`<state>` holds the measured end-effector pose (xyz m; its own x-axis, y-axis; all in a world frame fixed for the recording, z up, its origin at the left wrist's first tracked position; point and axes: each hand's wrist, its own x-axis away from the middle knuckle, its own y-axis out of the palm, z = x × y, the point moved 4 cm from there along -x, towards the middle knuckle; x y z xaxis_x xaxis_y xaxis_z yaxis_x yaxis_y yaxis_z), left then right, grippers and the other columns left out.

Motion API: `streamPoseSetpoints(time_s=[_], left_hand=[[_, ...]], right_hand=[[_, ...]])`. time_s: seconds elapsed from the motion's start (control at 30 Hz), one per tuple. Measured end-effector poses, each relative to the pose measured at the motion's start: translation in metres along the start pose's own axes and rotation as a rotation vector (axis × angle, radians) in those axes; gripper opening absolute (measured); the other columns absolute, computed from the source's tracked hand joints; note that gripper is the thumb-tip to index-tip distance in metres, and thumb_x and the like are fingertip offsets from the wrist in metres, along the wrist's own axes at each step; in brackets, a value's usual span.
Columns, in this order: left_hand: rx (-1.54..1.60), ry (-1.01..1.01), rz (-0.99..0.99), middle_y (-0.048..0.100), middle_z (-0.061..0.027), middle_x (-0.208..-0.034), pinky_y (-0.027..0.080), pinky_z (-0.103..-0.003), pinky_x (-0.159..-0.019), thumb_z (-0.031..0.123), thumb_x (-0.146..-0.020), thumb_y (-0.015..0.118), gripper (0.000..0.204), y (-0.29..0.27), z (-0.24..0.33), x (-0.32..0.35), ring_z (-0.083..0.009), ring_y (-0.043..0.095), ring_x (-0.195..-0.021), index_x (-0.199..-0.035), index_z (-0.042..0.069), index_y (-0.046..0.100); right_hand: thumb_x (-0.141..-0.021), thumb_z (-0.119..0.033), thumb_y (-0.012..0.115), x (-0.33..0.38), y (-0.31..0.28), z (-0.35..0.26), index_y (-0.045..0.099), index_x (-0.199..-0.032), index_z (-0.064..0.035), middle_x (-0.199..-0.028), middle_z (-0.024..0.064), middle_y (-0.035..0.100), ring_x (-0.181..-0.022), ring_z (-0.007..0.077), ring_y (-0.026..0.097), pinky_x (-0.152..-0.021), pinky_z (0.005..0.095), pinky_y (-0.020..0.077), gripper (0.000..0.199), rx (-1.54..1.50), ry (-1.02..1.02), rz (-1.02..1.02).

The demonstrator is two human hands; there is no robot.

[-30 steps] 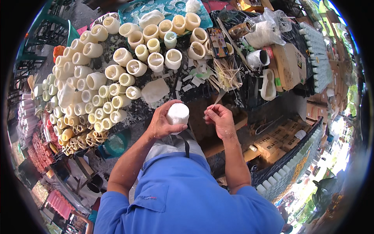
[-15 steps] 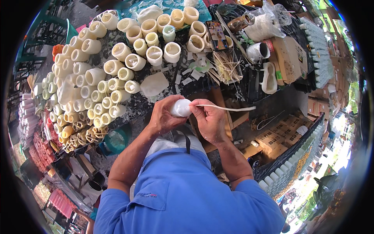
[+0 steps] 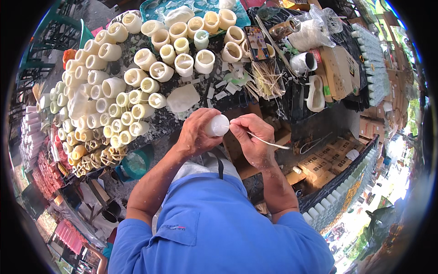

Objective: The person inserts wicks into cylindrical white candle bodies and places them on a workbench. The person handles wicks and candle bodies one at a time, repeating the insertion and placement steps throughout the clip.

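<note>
My left hand (image 3: 197, 133) grips a white wax candle cylinder (image 3: 217, 125) held level in front of my chest. My right hand (image 3: 252, 137) pinches a thin pale wick stick (image 3: 267, 142) whose tip meets the end of the candle; the stick's free end points to the right. Both hands are close together above the near edge of a dark worktable (image 3: 171, 119). My blue shirt (image 3: 214, 228) fills the lower middle of the view.
Several cream hollow candle shells (image 3: 114, 86) cover the table's left and far side. A bundle of wick sticks (image 3: 267, 77) lies ahead right, beside a phone (image 3: 256, 43), a white jug (image 3: 315, 93) and cardboard boxes (image 3: 340, 68). A teal bucket (image 3: 134, 164) sits below left.
The candle has tipped from upright to level. My right hand has come in from the right and brought the wick stick's tip to the candle's end.
</note>
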<state>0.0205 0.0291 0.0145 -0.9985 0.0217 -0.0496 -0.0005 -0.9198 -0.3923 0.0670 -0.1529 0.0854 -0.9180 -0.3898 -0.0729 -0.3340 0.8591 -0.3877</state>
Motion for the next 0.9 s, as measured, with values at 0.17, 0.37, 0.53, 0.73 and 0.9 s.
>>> streamPoseSetpoints(time_s=[0.17, 0.37, 0.53, 0.73, 0.9], left_hand=[[-0.049, 0.075, 0.010, 0.074, -0.0169, -0.120, 0.059, -0.047, -0.095, 0.014, -0.068, 0.092, 0.062, 0.002, 0.002, -0.003, -0.0384, 0.073, -0.109, -0.125, 0.004, 0.069], [-0.078, 0.084, -0.005, 0.073, -0.0173, -0.122, 0.057, -0.049, -0.099, 0.014, -0.068, 0.090, 0.064, 0.001, 0.001, -0.003, -0.0395, 0.070, -0.114, -0.127, 0.004, 0.069], [-0.047, 0.132, -0.024, 0.073, -0.0179, -0.124, 0.057, -0.049, -0.100, 0.014, -0.069, 0.090, 0.065, 0.010, 0.005, -0.004, -0.0398, 0.070, -0.115, -0.129, 0.004, 0.068], [-0.041, 0.023, -0.072, 0.072, -0.0190, -0.127, 0.057, -0.049, -0.101, 0.016, -0.069, 0.090, 0.066, 0.008, 0.005, -0.003, -0.0409, 0.069, -0.117, -0.130, 0.004, 0.067], [0.002, -0.038, -0.069, 0.073, -0.0205, -0.123, 0.059, -0.047, -0.098, 0.019, -0.077, 0.090, 0.063, 0.011, 0.006, -0.003, -0.0384, 0.072, -0.110, -0.133, 0.004, 0.067]], right_hand=[[-0.097, -0.002, 0.080, -0.004, 0.019, 0.010, 0.077, -0.107, 0.0022, -0.098, 0.0121, 0.076, -0.088, 0.0217, 0.076, -0.076, 0.0352, 0.0603, 0.011, -0.028, 0.051, -0.071], [-0.097, -0.006, 0.083, 0.006, -0.006, 0.012, 0.080, -0.105, -0.0001, -0.096, 0.0070, 0.077, -0.088, 0.0107, 0.072, -0.077, 0.0286, 0.0582, 0.010, -0.026, 0.224, -0.063], [-0.096, -0.003, 0.079, 0.001, 0.013, 0.011, 0.078, -0.107, 0.0013, -0.097, 0.0152, 0.078, -0.082, 0.0264, 0.076, -0.076, 0.0344, 0.0592, 0.012, 0.030, 0.157, -0.115], [-0.094, 0.000, 0.080, 0.003, 0.001, 0.015, 0.080, -0.103, 0.0014, -0.097, 0.0158, 0.078, -0.084, 0.0265, 0.076, -0.075, 0.0355, 0.0588, 0.009, -0.037, 0.124, 0.013], [-0.094, -0.002, 0.083, 0.000, 0.013, 0.034, 0.078, -0.116, 0.0019, -0.104, 0.0099, 0.078, -0.088, 0.0162, 0.073, -0.082, 0.0301, 0.0604, 0.023, -0.063, 0.148, -0.129]])
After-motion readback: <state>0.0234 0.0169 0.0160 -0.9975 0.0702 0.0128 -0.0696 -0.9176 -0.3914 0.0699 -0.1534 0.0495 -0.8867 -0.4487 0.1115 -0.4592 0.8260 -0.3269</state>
